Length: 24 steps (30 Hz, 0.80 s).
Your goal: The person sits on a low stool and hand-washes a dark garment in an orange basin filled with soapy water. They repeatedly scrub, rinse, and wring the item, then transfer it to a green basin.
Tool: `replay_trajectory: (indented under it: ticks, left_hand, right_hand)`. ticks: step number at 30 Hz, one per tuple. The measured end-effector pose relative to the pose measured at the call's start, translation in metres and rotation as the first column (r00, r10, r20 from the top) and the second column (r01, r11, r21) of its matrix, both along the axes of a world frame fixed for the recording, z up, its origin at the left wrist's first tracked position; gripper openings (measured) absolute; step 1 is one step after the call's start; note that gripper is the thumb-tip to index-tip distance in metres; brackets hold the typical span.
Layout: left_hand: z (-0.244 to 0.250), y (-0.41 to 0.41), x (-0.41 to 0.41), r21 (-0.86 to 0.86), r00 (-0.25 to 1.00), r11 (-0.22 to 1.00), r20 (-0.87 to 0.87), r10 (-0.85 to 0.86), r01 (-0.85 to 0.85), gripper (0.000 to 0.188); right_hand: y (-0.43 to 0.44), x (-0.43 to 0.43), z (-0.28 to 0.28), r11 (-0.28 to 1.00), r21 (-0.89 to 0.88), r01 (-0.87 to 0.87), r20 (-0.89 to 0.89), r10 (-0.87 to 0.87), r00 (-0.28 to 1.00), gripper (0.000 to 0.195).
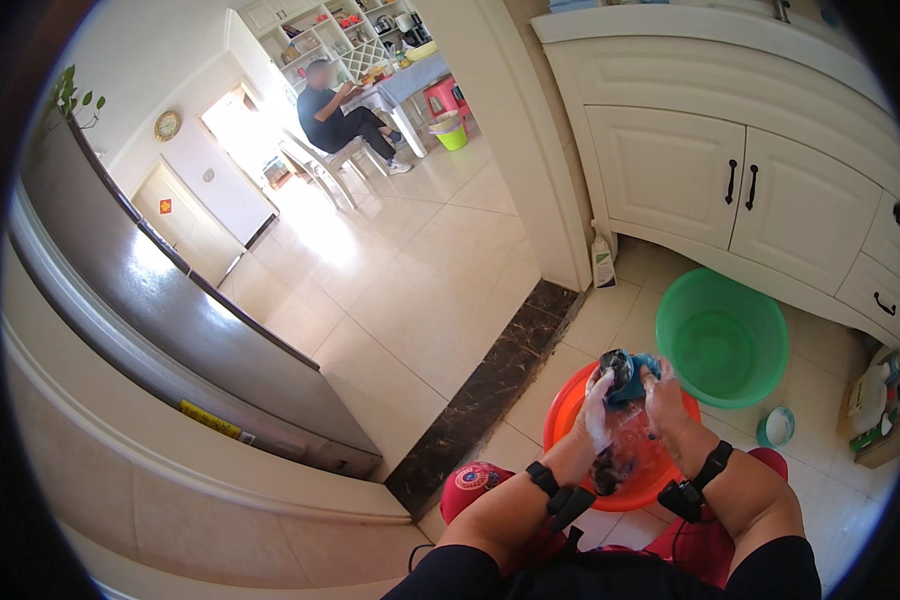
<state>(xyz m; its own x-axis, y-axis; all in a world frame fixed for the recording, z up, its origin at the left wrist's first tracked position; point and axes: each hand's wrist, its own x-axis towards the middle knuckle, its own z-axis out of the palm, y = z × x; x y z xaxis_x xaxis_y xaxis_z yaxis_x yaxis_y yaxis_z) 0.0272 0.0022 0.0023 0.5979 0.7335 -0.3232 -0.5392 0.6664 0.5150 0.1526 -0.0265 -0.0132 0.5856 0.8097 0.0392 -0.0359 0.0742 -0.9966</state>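
Observation:
Over an orange-red plastic basin (566, 405) on the tiled floor, both my hands are wet and soapy. My left hand (597, 409) grips a dark, lathered bunch of cloth (616, 364). In my right hand (661, 397) is a wet blue cloth (630, 388), pressed close beside the dark bunch. Whether these are one piece or two I cannot tell. Sudsy water lies in the basin, with another dark, wet cloth (607, 476) near its front rim. My fingers partly hide the cloth.
A green plastic basin (772, 322) stands beyond my right hand, before a white vanity cabinet (664, 165). Nearby are a small bowl of white powder (779, 427), a white bottle (603, 262) and several jugs (866, 397). A dark stone threshold (487, 382) lies left. A person (330, 120) sits at a far table.

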Motion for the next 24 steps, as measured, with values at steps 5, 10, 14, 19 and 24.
replay_trajectory:
  ticks: [5,10,14,19,24]
  left_hand:
    - [-0.007,0.000,-0.002,-0.043,0.972,0.998,-0.231,0.042,-0.053,0.052]
    - [0.032,-0.010,0.001,0.017,0.979,0.997,-0.189,0.076,-0.074,0.044]
    - [0.008,-0.003,-0.001,0.051,0.982,0.999,-0.188,0.002,0.008,0.046]
    - [0.012,-0.002,0.000,0.038,0.932,0.995,-0.349,0.103,-0.096,0.050]
    - [0.011,-0.004,-0.002,0.016,0.933,0.974,-0.285,0.220,-0.225,0.056]
  right_hand:
    - [-0.003,-0.012,0.005,0.984,-0.051,-0.168,0.015,0.169,0.985,0.019]
    - [-0.001,-0.011,0.014,0.998,0.053,-0.034,-0.020,0.035,0.999,0.025]
    - [-0.004,-0.002,-0.001,0.949,-0.005,-0.315,-0.250,0.303,0.919,0.025]
    - [-0.011,-0.014,0.021,0.949,-0.100,-0.300,-0.232,0.271,0.934,0.020]
    - [-0.006,-0.003,0.011,0.962,-0.236,-0.136,0.051,0.152,0.987,0.014]
